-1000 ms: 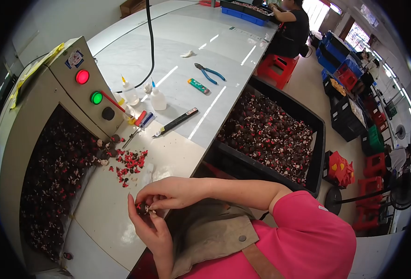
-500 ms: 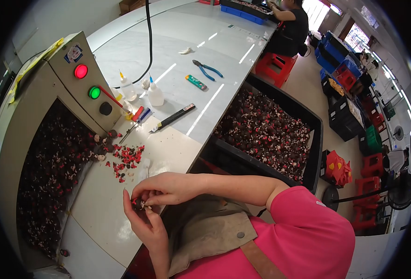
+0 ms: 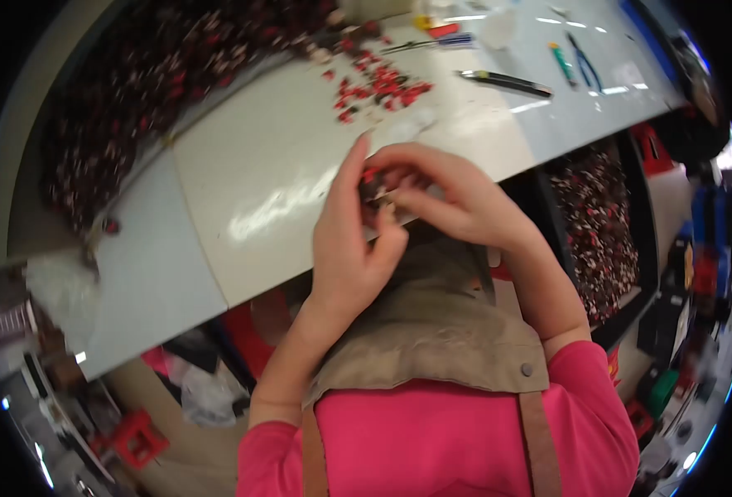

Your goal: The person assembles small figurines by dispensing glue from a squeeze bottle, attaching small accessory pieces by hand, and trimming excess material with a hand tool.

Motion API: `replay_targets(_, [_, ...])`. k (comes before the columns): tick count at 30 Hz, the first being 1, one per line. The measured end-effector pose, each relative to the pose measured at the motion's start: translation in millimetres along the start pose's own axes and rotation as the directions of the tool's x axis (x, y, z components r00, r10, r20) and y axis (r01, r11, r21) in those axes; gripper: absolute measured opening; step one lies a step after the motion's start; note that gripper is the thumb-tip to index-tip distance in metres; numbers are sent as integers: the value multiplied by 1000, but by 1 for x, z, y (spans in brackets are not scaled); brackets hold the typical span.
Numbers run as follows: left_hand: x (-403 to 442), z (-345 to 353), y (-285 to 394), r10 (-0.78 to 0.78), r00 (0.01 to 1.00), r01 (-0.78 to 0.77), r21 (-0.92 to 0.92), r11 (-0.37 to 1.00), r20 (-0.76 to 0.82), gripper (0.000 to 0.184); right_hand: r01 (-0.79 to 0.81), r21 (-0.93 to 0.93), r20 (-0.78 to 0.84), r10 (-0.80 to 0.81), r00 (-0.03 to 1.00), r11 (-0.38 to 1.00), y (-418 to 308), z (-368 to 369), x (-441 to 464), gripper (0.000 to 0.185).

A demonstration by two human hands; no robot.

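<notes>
My left hand (image 3: 351, 248) is closed around a small dark round piece with red and whitish bits (image 3: 372, 187), just above the table's front edge. My right hand (image 3: 457, 192) curls over from the other side, its thumb and fingers pinching at the same piece. Fingers hide much of the piece, and blur hides its detail. Beyond my fingertips, loose red bits (image 3: 385, 86) lie scattered on the pale table (image 3: 258, 178). A cutter knife (image 3: 507, 82) rests to their right.
A large heap of similar dark pieces (image 3: 159, 91) fills the opening at upper left. Pliers (image 3: 585, 63) and a green packet (image 3: 561, 65) lie at upper right. A black crate (image 3: 646, 207) of dark and pale pieces stands right of the table. Below left is a red stool (image 3: 138, 437).
The view has swung left and downward, so the table and my hands appear higher and more central. Both hands still hold the small dark piece.
</notes>
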State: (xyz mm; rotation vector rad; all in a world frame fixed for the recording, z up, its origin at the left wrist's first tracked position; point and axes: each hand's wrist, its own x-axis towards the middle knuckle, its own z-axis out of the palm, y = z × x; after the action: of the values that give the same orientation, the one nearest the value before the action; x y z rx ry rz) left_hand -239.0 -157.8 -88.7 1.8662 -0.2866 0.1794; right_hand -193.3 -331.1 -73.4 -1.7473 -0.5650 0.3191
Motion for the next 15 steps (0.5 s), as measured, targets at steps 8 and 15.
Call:
replay_targets(8, [3,2,-6,32,999,-35,-78,996,-44,67,5,-20,3,-5,1000,1000,-1,0,3,36])
replay_targets(15, [3,-1,-3,5,1000,-8,-84,996,-30,67,-7,-15,-2,7,1000,1000,-1,1,3,36])
